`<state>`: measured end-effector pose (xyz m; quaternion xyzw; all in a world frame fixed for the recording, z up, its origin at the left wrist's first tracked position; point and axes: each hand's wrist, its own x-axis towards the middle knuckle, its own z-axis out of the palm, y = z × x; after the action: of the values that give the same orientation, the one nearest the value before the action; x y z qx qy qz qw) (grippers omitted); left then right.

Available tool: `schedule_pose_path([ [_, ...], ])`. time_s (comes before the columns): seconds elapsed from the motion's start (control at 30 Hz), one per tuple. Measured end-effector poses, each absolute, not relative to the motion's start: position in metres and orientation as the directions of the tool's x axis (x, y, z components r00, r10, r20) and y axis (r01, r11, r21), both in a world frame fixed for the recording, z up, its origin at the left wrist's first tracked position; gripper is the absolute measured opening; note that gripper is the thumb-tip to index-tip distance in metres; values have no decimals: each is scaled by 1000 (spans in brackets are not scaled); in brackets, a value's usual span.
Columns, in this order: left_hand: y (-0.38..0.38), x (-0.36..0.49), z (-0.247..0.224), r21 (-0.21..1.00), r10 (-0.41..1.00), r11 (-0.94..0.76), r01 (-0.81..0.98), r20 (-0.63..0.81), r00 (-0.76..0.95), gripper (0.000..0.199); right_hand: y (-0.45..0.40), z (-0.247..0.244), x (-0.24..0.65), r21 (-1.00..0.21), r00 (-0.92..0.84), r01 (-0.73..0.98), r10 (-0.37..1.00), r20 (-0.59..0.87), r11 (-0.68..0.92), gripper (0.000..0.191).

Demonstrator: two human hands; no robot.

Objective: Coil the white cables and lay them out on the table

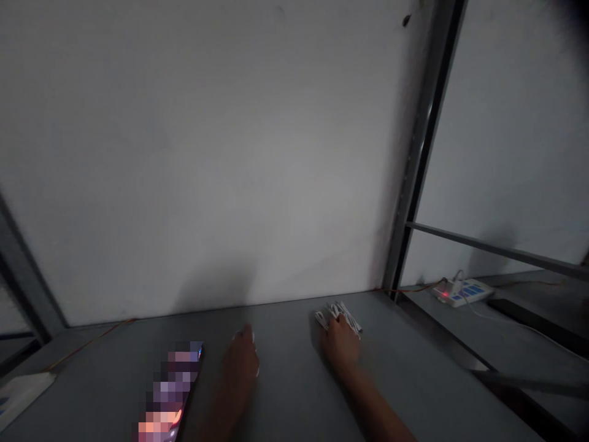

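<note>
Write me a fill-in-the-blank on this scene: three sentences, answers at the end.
The right hand rests on a bundle of ____ cable. The power strip on the lower surface to the right shows a small ____ light. The pixelated device lies nearest the person's ____ hand.

Answers: white; red; left

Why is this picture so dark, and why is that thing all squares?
In the head view, dim light darkens the left hand and right hand, the top right corner fades to black, and blocky pixels cover the flat device.
</note>
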<state>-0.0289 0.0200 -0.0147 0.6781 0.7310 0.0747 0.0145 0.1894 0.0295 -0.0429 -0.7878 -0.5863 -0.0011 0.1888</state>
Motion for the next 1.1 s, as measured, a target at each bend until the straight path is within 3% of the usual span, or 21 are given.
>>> schedule_pose_path([
  [0.27,18,-24,-20,29,993,-34,999,113,30,41,28,-46,179,-384,282,902,944,174,-199,23],
  [0.47,18,-25,-19,21,993,14,1000,115,-17,34,31,-55,179,-480,224,868,964,144,-130,20],
  [0.63,16,-23,-12,1,983,9,1000,184,-9,30,28,-52,178,-487,190,870,964,189,-76,19],
  [0.8,18,-22,-16,-8,951,110,994,290,-103,44,25,-47,176,-473,145,880,972,183,-42,16],
  [1.1,32,-39,-48,-48,981,-84,995,170,91,46,27,-55,176,-455,94,890,976,199,7,17],
])
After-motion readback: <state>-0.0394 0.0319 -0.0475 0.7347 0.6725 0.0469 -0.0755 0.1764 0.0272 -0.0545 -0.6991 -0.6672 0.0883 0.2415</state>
